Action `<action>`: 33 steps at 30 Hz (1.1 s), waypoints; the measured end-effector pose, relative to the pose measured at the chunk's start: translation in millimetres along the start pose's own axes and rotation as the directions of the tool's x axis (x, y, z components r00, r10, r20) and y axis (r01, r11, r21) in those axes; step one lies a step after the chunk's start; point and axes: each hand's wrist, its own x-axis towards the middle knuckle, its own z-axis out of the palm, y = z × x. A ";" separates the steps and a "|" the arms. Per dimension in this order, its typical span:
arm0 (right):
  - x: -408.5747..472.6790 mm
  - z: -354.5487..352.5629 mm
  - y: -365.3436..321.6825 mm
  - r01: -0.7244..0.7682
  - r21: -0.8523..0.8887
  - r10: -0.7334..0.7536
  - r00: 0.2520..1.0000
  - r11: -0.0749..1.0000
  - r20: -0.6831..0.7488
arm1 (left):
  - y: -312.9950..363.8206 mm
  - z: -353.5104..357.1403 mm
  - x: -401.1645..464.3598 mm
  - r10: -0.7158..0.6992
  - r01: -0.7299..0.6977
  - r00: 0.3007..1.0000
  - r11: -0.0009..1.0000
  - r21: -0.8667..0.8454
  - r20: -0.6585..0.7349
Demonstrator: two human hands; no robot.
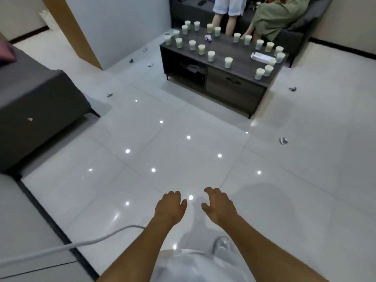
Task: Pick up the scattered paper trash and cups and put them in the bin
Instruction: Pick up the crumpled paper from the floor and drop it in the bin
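Both my hands reach out low over the white tiled floor and hold nothing. My left hand (170,206) has loosely curled fingers; my right hand (218,204) is relaxed beside it. Several pale paper cups (228,62) stand upright on the dark coffee table (234,86) far ahead. A crumpled paper scrap (283,141) lies on the floor to the right. Another scrap (293,89) lies by the table's right end, and one more (109,95) near the sofa on the left. A crumpled paper (208,37) sits among the cups. No bin is in view.
A dark grey sofa (36,110) fills the left side. Two people (262,19) are at a second sofa behind the table. A white cable (61,248) runs across the floor at lower left. More scraps (150,64) lie near the wall corner. A white flat box (261,57) rests on the table.
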 end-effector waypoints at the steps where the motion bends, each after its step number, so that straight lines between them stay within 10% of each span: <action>1: 11.7 -3.9 -6.4 0.013 -0.008 -0.013 1.000 1.000 0.008 | -4.7 -5.4 6.1 -0.016 0.016 1.000 1.000 -0.020 -0.007; 19: 343.0 -181.5 -100.7 0.216 -0.143 -0.202 0.974 0.966 0.104 | -12.1 -206.6 283.4 -0.268 0.227 0.958 0.925 -0.305 -0.100; 33: 600.3 -232.2 -318.8 0.328 -0.180 -0.289 0.933 0.927 0.213 | -196.0 -367.5 484.2 -0.417 0.356 0.905 0.850 -0.387 -0.084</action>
